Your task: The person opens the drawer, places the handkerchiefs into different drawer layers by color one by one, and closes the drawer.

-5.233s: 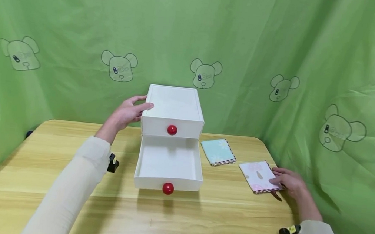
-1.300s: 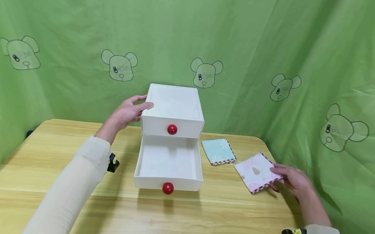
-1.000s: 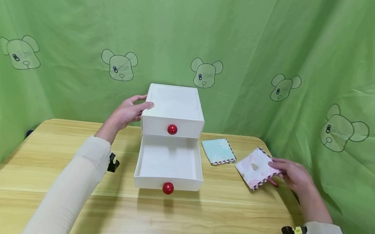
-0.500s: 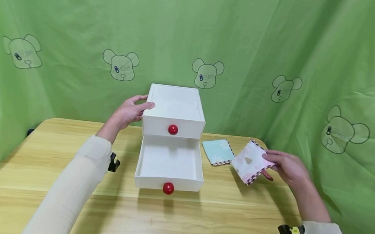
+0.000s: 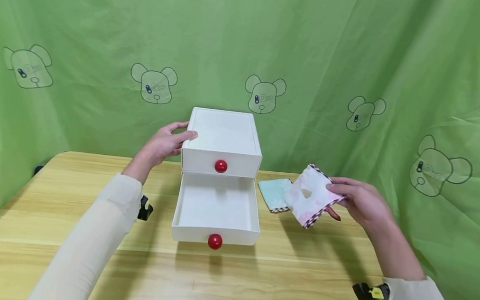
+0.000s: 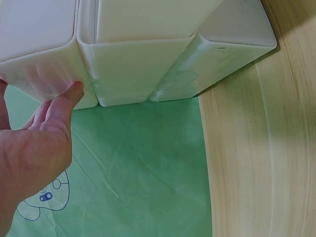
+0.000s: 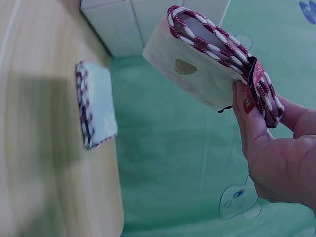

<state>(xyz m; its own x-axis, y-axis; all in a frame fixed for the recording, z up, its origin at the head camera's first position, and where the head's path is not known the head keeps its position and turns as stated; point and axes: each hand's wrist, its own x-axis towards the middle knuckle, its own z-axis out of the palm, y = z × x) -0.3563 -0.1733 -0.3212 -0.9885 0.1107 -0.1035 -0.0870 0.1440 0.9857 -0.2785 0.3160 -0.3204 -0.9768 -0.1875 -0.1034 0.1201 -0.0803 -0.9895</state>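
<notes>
A white two-drawer box stands mid-table, each drawer with a red knob. Its lower drawer is pulled out and shows nothing inside. My left hand rests on the box's upper left edge, fingers straight; the same hand touches the box wall in the left wrist view. My right hand pinches a folded pink floral cloth by its right edge, lifted off the table to the right of the open drawer. The right wrist view shows that cloth held between thumb and fingers.
A folded light-blue cloth lies flat on the wooden table just right of the box, partly behind the pink one; it also shows as the blue cloth. Green fabric with bear prints surrounds the table on three sides.
My right hand has lifted the pink cloth off the table and carried it left and up, toward the box. The left hand and box have stayed put.
</notes>
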